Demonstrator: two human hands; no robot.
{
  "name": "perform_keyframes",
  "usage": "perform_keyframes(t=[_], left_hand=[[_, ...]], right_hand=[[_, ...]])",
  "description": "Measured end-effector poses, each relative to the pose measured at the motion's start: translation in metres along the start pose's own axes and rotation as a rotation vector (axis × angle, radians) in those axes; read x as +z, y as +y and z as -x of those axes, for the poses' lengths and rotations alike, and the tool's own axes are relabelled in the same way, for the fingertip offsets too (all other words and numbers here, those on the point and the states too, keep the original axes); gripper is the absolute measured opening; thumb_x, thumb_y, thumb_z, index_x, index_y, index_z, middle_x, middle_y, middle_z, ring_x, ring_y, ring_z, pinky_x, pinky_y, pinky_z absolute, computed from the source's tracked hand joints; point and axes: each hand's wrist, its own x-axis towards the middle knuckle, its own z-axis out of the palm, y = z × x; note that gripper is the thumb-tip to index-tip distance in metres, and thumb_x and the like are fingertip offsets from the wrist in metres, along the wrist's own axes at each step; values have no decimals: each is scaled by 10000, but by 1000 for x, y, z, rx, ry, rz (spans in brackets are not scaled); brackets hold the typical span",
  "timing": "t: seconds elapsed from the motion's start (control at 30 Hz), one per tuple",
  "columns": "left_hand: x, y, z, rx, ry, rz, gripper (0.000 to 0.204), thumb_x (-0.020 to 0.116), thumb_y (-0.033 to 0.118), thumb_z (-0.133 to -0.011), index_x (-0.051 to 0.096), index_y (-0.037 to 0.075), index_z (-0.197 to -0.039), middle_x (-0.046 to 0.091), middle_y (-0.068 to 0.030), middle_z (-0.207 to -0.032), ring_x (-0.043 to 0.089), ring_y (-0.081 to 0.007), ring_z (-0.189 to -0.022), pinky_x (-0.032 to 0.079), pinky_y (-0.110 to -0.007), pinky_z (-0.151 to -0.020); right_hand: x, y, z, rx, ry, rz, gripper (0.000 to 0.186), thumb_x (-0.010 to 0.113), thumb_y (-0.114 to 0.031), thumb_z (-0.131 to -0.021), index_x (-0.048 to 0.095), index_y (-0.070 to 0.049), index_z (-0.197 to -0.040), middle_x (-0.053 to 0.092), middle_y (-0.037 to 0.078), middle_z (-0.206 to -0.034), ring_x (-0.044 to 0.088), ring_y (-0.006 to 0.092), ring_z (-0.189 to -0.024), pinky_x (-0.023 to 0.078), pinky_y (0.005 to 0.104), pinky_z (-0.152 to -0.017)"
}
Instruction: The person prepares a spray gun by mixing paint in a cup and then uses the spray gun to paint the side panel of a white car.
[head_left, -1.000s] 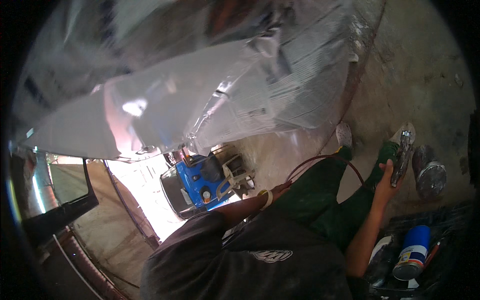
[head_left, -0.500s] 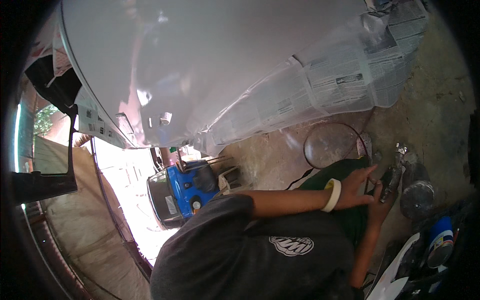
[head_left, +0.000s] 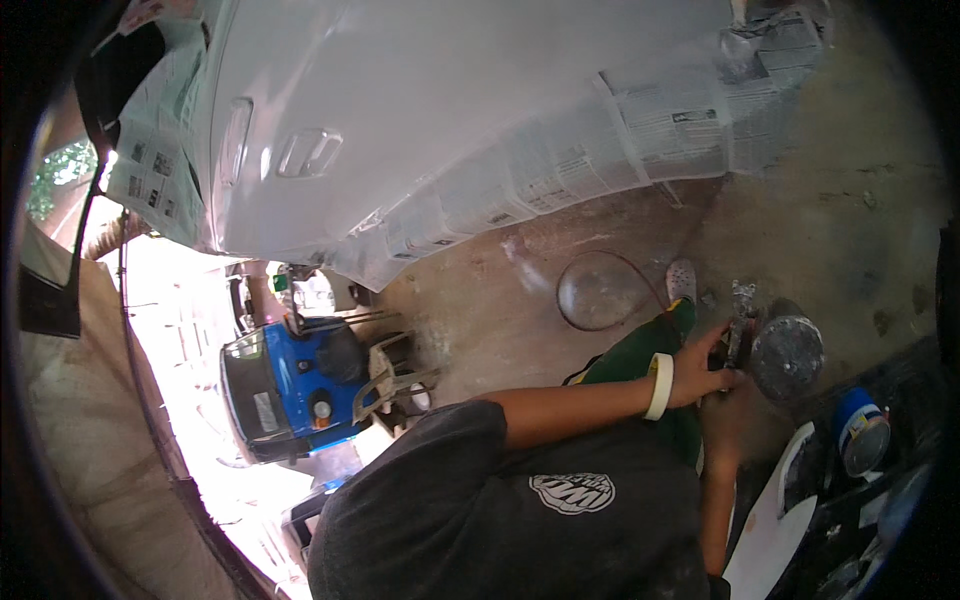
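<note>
My left hand [head_left: 700,372], with a cream band at its wrist, has its fingers closed round the lower part of a grimy metal spray gun [head_left: 741,325]. My right hand [head_left: 730,420] is a motion-blurred shape just below it; its fingers cannot be made out. A thin reddish hose [head_left: 566,275] loops over the floor beside my leg. A dust-covered cylindrical container [head_left: 787,362] stands right of the gun. Above, a light grey vehicle panel [head_left: 420,90] has newspaper masking [head_left: 670,140] along its lower edge.
At the lower right, a blue spray can [head_left: 860,430] sits among white pieces [head_left: 770,540] and dark items. A blue vehicle [head_left: 295,375] with a pale plastic chair [head_left: 385,390] beside it is at the lower left, by a beige tarp [head_left: 85,440] and bright opening.
My left hand has moved from near my waist across to the spray gun at my right hand. The view has shifted, showing more of the panel and floor; my right hand has become blurred.
</note>
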Motion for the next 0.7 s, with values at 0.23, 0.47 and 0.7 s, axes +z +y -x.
perform_keyframes(t=[0.23, 0.47, 0.7], left_hand=[[25, 4, 52, 135, 59, 161, 838, 688, 133, -871, 188, 22, -1535, 623, -122, -1039, 602, -176, -955, 481, -315, -867], [26, 38, 92, 273, -45, 186, 848, 674, 163, -882, 164, -9, -1537, 589, -95, -942, 626, -179, -756, 516, -324, -739], [37, 40, 146, 375, 33, 63, 832, 649, 148, -903, 137, 17, -1546, 624, -145, -1075, 631, -215, -984, 487, -342, -902]], right_hand=[[-31, -54, 89, -282, 103, 157, 624, 549, -7, -889, 361, -41, -1483, 413, 186, -1478, 565, 302, -1212, 457, 399, -999], [-89, -88, 177, -351, 556, -30, 500, 488, -37, -945, 429, -51, -1441, 493, 150, -1409, 563, 253, -1161, 431, 368, -982], [-59, -98, 198, -577, 404, 141, 656, 599, -14, -854, 373, -43, -1469, 482, 129, -1419, 531, 250, -1221, 415, 382, -1015]])
